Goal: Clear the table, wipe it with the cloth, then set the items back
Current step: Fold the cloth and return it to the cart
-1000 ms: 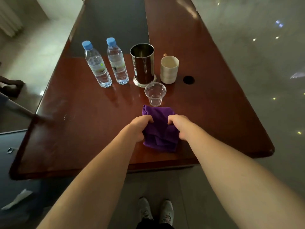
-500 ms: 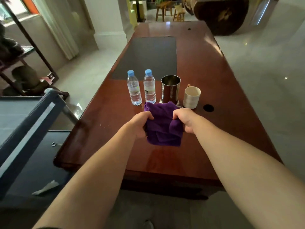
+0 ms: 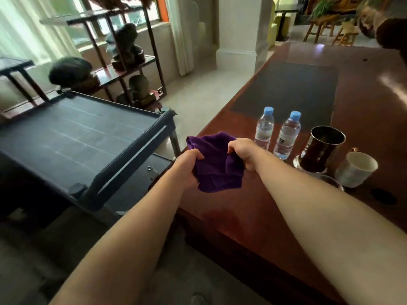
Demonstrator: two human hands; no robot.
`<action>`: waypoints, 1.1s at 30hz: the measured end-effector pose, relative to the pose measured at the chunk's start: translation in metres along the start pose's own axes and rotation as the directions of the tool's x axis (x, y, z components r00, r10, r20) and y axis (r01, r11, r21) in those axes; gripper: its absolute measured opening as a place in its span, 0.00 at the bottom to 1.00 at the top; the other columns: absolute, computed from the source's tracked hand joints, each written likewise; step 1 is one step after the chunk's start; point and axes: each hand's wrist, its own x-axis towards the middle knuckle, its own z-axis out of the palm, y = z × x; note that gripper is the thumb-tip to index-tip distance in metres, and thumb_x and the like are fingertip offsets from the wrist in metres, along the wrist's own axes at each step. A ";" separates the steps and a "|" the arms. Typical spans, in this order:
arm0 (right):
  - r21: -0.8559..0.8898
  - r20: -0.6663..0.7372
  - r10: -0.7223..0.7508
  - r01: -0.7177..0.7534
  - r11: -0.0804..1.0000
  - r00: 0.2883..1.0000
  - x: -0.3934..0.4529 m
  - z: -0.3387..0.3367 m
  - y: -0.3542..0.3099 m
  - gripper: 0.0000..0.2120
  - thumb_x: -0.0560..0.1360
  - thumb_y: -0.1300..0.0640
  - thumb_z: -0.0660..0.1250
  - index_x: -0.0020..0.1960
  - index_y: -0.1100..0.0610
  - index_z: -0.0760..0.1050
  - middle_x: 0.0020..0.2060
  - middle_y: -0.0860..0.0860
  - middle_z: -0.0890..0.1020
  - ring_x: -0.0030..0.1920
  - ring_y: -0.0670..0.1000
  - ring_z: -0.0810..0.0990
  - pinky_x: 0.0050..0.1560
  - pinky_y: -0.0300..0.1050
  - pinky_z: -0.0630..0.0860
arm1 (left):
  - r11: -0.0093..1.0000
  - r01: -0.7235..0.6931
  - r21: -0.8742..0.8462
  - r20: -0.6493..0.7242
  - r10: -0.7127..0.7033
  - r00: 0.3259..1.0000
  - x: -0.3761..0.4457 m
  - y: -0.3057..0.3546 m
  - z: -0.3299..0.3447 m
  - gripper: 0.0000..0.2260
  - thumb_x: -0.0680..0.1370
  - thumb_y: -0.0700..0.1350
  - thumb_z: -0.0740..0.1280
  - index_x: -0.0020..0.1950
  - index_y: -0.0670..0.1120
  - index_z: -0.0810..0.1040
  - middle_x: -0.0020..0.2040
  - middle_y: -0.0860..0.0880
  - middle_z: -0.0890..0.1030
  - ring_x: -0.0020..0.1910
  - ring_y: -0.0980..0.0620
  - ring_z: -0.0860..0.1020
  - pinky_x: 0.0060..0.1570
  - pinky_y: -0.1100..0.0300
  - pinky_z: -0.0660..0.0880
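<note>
Cloth (image 3: 217, 167), purple and bunched, hangs in the air between your two hands, above the near left edge of the table (image 3: 363, 111) and clear of its surface. Your left hand (image 3: 187, 165) has its fingers curled tight into the cloth's left side; your right hand (image 3: 244, 153) pinches the upper right side, fingers likewise closed on the fabric. Both forearms reach forward from the bottom of the view. On the table beyond your right hand stand two bottles (image 3: 264, 128) (image 3: 287, 135) with blue caps, side by side and upright. To their right stands a metal cup (image 3: 322, 148), upright, and just right of it a white mug (image 3: 356, 169). A clear glass (image 3: 330, 180) sits in front of the metal cup, partly hidden by your right forearm. A dark inset panel (image 3: 288, 91) lies in the tabletop behind the bottles. Left of the table stands a dark cart (image 3: 77, 139) with a flat top shelf, near the table's edge but apart from it. A dark shelf unit (image 3: 123, 56) holding stones stands by the window behind the cart.
</note>
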 end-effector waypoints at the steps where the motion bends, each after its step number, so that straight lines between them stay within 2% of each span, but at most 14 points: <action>1: -0.006 0.060 -0.002 0.002 1.000 0.998 0.009 0.022 -0.007 0.07 0.67 0.67 0.59 0.40 0.56 0.70 0.37 0.57 0.71 0.36 0.56 0.72 0.36 0.46 0.69 | 0.999 -0.017 -0.030 -0.049 0.016 0.999 0.004 0.006 -0.020 0.19 0.72 0.36 0.60 0.62 0.44 0.74 0.55 0.39 0.82 0.53 0.39 0.80 0.51 0.44 0.79; 3: -0.026 0.138 -0.013 0.017 1.000 0.990 0.020 0.056 -0.018 0.07 0.67 0.68 0.58 0.40 0.57 0.70 0.39 0.58 0.72 0.39 0.57 0.72 0.38 0.48 0.70 | 0.996 -0.038 -0.077 -0.137 0.027 0.990 0.009 0.013 -0.047 0.19 0.71 0.36 0.60 0.62 0.43 0.75 0.54 0.39 0.82 0.53 0.38 0.80 0.56 0.41 0.77; 6: -0.081 0.258 -0.008 0.030 0.996 0.966 0.036 0.114 -0.037 0.06 0.68 0.67 0.59 0.42 0.59 0.71 0.41 0.59 0.73 0.42 0.58 0.73 0.42 0.52 0.70 | 0.982 -0.109 -0.156 -0.278 0.062 0.959 0.018 0.025 -0.090 0.17 0.71 0.36 0.61 0.58 0.44 0.77 0.52 0.38 0.82 0.51 0.38 0.80 0.57 0.39 0.77; 9: -0.126 0.374 0.027 0.022 0.992 0.927 0.049 0.161 -0.053 0.08 0.68 0.62 0.62 0.46 0.61 0.76 0.42 0.61 0.79 0.43 0.59 0.78 0.46 0.53 0.75 | 0.952 -0.194 -0.236 -0.371 0.097 0.924 0.023 0.035 -0.126 0.14 0.72 0.37 0.60 0.55 0.44 0.76 0.51 0.38 0.82 0.51 0.38 0.80 0.56 0.40 0.77; 10: -0.122 0.408 0.045 0.005 0.993 0.912 0.052 0.174 -0.057 0.09 0.68 0.60 0.64 0.46 0.60 0.78 0.41 0.61 0.82 0.41 0.58 0.80 0.45 0.53 0.77 | 0.942 -0.215 -0.259 -0.394 0.100 0.913 0.023 0.037 -0.136 0.15 0.72 0.38 0.60 0.58 0.43 0.76 0.53 0.38 0.82 0.52 0.38 0.80 0.54 0.42 0.78; 12: -0.118 0.465 0.047 0.009 0.993 0.884 0.057 0.199 -0.065 0.07 0.67 0.58 0.67 0.43 0.58 0.80 0.38 0.58 0.84 0.35 0.56 0.83 0.36 0.47 0.80 | 0.916 -0.259 -0.306 -0.436 0.107 0.893 0.022 0.039 -0.152 0.17 0.74 0.40 0.59 0.62 0.43 0.75 0.56 0.37 0.82 0.54 0.38 0.80 0.51 0.45 0.79; 14: -0.131 0.506 -0.004 0.081 0.988 0.863 0.064 0.222 -0.071 0.03 0.67 0.58 0.69 0.40 0.57 0.79 0.36 0.56 0.83 0.34 0.54 0.82 0.33 0.44 0.78 | 0.888 -0.312 -0.338 -0.478 0.124 0.870 0.019 0.039 -0.167 0.16 0.76 0.43 0.59 0.64 0.44 0.75 0.57 0.39 0.82 0.55 0.38 0.80 0.49 0.47 0.79; 18: -0.223 0.573 -0.095 0.267 0.938 0.814 0.072 0.258 -0.079 0.14 0.69 0.57 0.71 0.54 0.54 0.80 0.46 0.55 0.84 0.46 0.55 0.83 0.49 0.51 0.80 | 0.875 -0.371 -0.312 -0.587 0.129 0.799 0.020 0.038 -0.194 0.11 0.80 0.49 0.59 0.60 0.53 0.74 0.54 0.45 0.82 0.52 0.42 0.80 0.44 0.50 0.78; 21: -0.243 0.600 -0.137 0.343 0.907 0.788 0.078 0.276 -0.080 0.13 0.70 0.60 0.71 0.55 0.53 0.80 0.47 0.54 0.84 0.46 0.53 0.84 0.46 0.47 0.81 | 0.875 -0.382 -0.296 -0.667 0.097 0.739 0.022 0.040 -0.202 0.08 0.81 0.47 0.58 0.58 0.55 0.74 0.53 0.47 0.81 0.50 0.44 0.80 0.38 0.53 0.77; 23: -0.267 0.609 -0.166 0.398 0.878 0.776 0.082 0.284 -0.079 0.13 0.71 0.63 0.71 0.55 0.54 0.80 0.47 0.54 0.84 0.47 0.53 0.83 0.46 0.45 0.81 | 0.899 -0.358 -0.252 -0.697 0.088 0.712 0.025 0.040 -0.204 0.12 0.82 0.46 0.58 0.64 0.54 0.73 0.54 0.47 0.80 0.50 0.45 0.80 0.41 0.51 0.79; 26: -0.401 0.600 -0.196 0.504 0.765 0.776 0.089 0.290 -0.074 0.21 0.72 0.62 0.73 0.64 0.58 0.76 0.55 0.56 0.82 0.55 0.55 0.80 0.60 0.51 0.75 | 0.956 -0.264 -0.131 -0.753 0.078 0.653 0.031 0.036 -0.203 0.20 0.81 0.43 0.57 0.73 0.52 0.65 0.63 0.45 0.76 0.56 0.44 0.77 0.56 0.44 0.77; 28: -0.487 0.579 -0.238 0.565 0.666 0.780 0.091 0.291 -0.073 0.26 0.72 0.57 0.73 0.68 0.58 0.73 0.60 0.55 0.79 0.59 0.55 0.78 0.64 0.52 0.71 | 0.970 -0.236 -0.056 -0.811 0.094 0.578 0.033 0.033 -0.201 0.27 0.81 0.41 0.59 0.78 0.53 0.54 0.71 0.44 0.69 0.63 0.42 0.74 0.62 0.45 0.74; 31: -0.587 0.576 -0.338 0.664 0.463 0.744 0.092 0.288 -0.071 0.22 0.74 0.49 0.70 0.66 0.53 0.75 0.62 0.54 0.78 0.61 0.56 0.76 0.61 0.51 0.72 | 0.977 -0.212 0.027 -0.863 0.129 0.488 0.034 0.030 -0.199 0.33 0.80 0.42 0.62 0.80 0.55 0.47 0.76 0.44 0.62 0.67 0.41 0.71 0.60 0.49 0.74; 33: -0.626 0.610 -0.358 0.707 0.329 0.707 0.091 0.285 -0.069 0.14 0.76 0.46 0.65 0.57 0.51 0.80 0.57 0.54 0.81 0.56 0.57 0.77 0.53 0.49 0.73 | 0.982 -0.176 0.067 -0.859 0.147 0.491 0.034 0.029 -0.200 0.27 0.80 0.44 0.60 0.78 0.55 0.56 0.74 0.44 0.65 0.63 0.42 0.73 0.56 0.50 0.76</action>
